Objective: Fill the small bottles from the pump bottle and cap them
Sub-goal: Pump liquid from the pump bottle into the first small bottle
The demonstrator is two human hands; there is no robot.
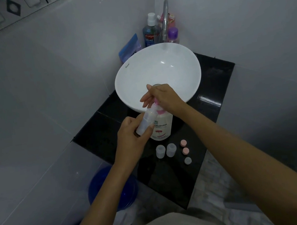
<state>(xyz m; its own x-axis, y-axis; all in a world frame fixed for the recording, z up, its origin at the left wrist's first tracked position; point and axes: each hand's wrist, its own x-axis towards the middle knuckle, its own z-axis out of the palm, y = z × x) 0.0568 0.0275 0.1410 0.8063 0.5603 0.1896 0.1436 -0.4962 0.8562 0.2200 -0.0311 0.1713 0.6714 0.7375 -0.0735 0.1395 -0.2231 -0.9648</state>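
My left hand (130,133) grips a small bottle (145,120), tilted, neck at the pump bottle (161,127) spout; my right hand (162,97) presses the pump head, fingers curled. Judged light, thin-walled, likely slippery — hold mid-body. Two more bottles (166,150) and three caps (185,151) wait just before the pump bottle.

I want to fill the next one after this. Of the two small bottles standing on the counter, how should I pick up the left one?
Grip the left small bottle around its round body from above and the left. It stands upright and open-mouthed, with its neighbour close on its right. The left hand is busy holding another bottle at the pump bottle, so it must free up first.
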